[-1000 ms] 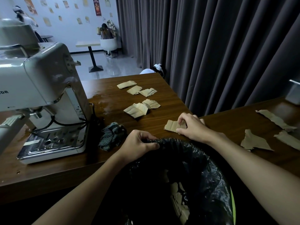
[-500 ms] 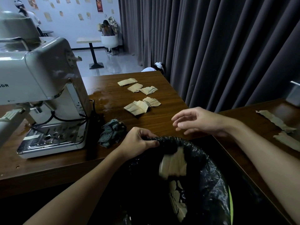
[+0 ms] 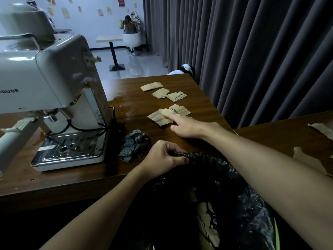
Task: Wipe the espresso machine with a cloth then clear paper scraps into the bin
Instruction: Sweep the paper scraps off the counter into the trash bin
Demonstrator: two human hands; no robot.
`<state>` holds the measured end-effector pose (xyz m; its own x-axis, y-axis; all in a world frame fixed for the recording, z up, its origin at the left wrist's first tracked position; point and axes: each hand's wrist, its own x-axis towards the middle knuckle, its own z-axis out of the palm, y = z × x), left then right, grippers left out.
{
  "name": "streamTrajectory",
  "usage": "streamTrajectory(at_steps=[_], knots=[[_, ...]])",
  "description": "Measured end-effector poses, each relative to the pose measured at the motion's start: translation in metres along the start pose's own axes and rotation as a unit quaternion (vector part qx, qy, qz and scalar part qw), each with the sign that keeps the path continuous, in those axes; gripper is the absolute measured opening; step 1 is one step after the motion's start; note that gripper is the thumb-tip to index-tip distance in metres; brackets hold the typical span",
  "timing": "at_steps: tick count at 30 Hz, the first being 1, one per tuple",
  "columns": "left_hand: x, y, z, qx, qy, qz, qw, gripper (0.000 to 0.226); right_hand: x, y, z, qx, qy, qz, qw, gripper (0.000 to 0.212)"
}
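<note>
Since half a second before, the right hand [image 3: 187, 126] had reached forward to centre frame, arm stretched, index finger straight on the nearest paper scrap [image 3: 158, 117], other fingers loosely curled. The left hand [image 3: 164, 157] stayed lower centre, fingers pinching the black bin liner [image 3: 239, 201] at its rim. The cloth [image 3: 134, 147] lay crumpled on the counter [image 3: 129, 103] beside the espresso machine [image 3: 54, 82].

Right hand [image 3: 187, 127] presses a paper scrap [image 3: 159, 117] — left hand [image 3: 164, 157] grips the bin bag [image 3: 225, 177].
</note>
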<state>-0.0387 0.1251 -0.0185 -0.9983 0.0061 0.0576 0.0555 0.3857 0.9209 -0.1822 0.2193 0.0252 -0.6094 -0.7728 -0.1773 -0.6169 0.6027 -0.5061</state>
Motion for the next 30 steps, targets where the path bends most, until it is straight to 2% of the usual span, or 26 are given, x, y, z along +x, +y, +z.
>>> streamTrajectory(at_steps=[2,5,9,14,15,20,21,23,25,27,30], knots=[[0.000,0.000,0.001,0.005,0.002,0.003,1.000,0.013,0.006,0.001,0.003,-0.068,-0.026,0.006,0.997,0.059],[0.000,-0.001,0.001,0.010,0.012,0.015,1.000,0.024,0.004,0.002,0.000,-0.091,0.034,-0.003,0.995,0.049],[0.000,-0.001,0.002,0.009,0.014,0.009,1.000,0.008,-0.006,0.006,-0.005,-0.170,0.037,-0.034,0.984,0.029],[0.000,0.001,0.002,-0.010,0.002,0.011,1.000,0.011,-0.017,0.016,-0.006,-0.148,0.087,-0.036,0.984,0.006],[0.000,0.001,0.001,-0.015,0.001,0.012,1.000,0.013,-0.018,0.018,-0.006,-0.139,0.088,-0.034,0.986,0.012],[-0.001,0.001,0.001,-0.024,-0.005,0.010,1.000,0.020,-0.025,0.024,-0.006,-0.013,0.119,0.007,0.993,0.043],[-0.001,0.001,0.002,-0.024,-0.003,0.009,1.000,0.020,-0.026,0.026,-0.008,0.015,0.134,0.015,0.991,0.041],[0.000,0.000,0.002,-0.027,0.003,0.009,1.000,0.016,-0.032,0.032,-0.012,0.031,0.155,0.028,0.987,0.022],[0.000,-0.001,0.003,-0.029,0.001,0.010,1.000,0.013,-0.040,0.039,-0.018,0.051,0.144,0.048,0.987,0.017],[0.000,-0.002,0.003,-0.024,0.004,0.011,1.000,0.013,-0.051,0.046,-0.024,0.142,0.119,0.067,0.980,0.014],[0.002,-0.003,0.002,-0.015,0.009,0.007,1.000,0.007,-0.071,0.054,-0.039,0.290,0.138,0.056,0.945,0.011]])
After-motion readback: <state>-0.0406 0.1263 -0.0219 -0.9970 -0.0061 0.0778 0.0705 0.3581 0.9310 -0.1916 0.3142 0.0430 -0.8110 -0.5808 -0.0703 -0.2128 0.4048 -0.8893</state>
